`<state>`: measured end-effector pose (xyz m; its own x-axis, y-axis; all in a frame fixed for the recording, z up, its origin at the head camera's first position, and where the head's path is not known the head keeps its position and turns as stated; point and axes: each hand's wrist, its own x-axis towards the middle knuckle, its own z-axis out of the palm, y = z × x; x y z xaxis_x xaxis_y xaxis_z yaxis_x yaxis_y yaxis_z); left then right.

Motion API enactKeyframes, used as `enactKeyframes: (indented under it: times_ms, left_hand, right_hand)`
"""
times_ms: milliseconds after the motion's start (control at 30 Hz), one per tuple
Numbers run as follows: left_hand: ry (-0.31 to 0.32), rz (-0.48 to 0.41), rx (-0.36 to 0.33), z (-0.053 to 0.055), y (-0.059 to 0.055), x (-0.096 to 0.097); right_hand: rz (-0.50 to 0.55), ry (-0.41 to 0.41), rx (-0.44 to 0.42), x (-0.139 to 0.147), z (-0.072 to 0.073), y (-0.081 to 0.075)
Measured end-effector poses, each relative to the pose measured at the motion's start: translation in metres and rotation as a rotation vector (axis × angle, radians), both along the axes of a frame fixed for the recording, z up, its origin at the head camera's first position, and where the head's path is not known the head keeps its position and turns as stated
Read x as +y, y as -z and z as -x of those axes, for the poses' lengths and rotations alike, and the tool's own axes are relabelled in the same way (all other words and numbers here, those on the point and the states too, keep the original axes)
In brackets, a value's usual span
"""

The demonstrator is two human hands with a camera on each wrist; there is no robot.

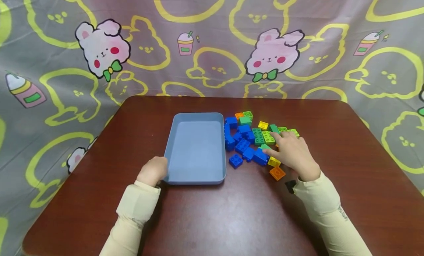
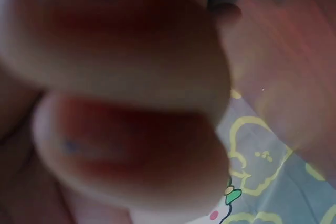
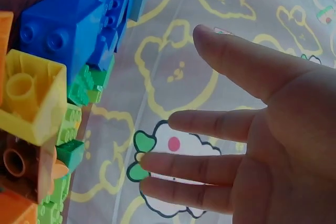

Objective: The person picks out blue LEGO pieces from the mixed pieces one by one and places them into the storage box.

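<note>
The blue-grey, shallow rectangular plastic tray (image 1: 198, 151) rests flat on the dark reddish-brown wooden table (image 1: 195, 219), left of the toy bricks, its interior bare. The left hand (image 1: 153, 170) is positioned at the left wall of the tray, near the corner closest to the person, with fingers curled and gripping that wall; in the left wrist view the fingertips are blurred at close range. The right hand (image 1: 293, 153) is extended over the right part of the brick group, thumb set wide of the straight fingers, holding nothing; contact between fingertips and bricks cannot be determined. The glossy blue plastic studded bricks (image 1: 243, 145) occupy the side nearest the tray, some just beside its right wall. The dark-green and lime plastic bricks (image 1: 258, 136) lie mostly to their right, partly below the right hand. A yellow plastic brick (image 1: 274, 161) lies near the thumb, with an orange plastic brick (image 1: 277, 173) just beside it, closer to the person.
</note>
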<state>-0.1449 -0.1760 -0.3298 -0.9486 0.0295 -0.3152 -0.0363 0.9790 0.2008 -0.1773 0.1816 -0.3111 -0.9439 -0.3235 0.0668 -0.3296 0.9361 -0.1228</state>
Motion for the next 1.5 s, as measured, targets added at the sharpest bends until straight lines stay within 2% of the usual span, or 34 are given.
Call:
enactKeyframes:
  times_ms: [67, 233, 333, 500, 633, 800, 967, 1500]
  left_hand:
    - [-0.005, -0.019, 0.004, -0.001, 0.003, -0.001]
    - [-0.018, -0.043, 0.014, -0.003, 0.005, -0.001]
    - [-0.016, -0.039, 0.020, -0.003, 0.006, -0.001]
    - [-0.021, -0.023, 0.009, -0.004, 0.007, -0.001]
    - [-0.021, -0.017, 0.008, -0.004, 0.007, 0.000]
    - [-0.023, -0.013, 0.013, -0.003, 0.006, 0.000]
    - [-0.018, -0.009, 0.020, -0.001, 0.005, 0.001]
    - [0.000, -0.033, 0.038, 0.000, 0.002, -0.003]
  right_hand:
    - [0.022, -0.027, 0.004, -0.002, 0.000, 0.003]
    - [0.086, -0.060, -0.069, -0.009, 0.001, 0.010]
    - [0.060, -0.070, -0.087, -0.015, 0.004, 0.013]
    - [-0.051, -0.090, -0.097, -0.025, 0.010, 0.019]
    - [-0.100, -0.065, -0.117, -0.030, 0.012, 0.023]
    - [-0.122, -0.028, -0.159, -0.030, 0.014, 0.025]
    - [-0.143, -0.012, -0.164, -0.030, 0.017, 0.026]
    - [-0.142, -0.019, -0.163, -0.031, 0.023, 0.028]
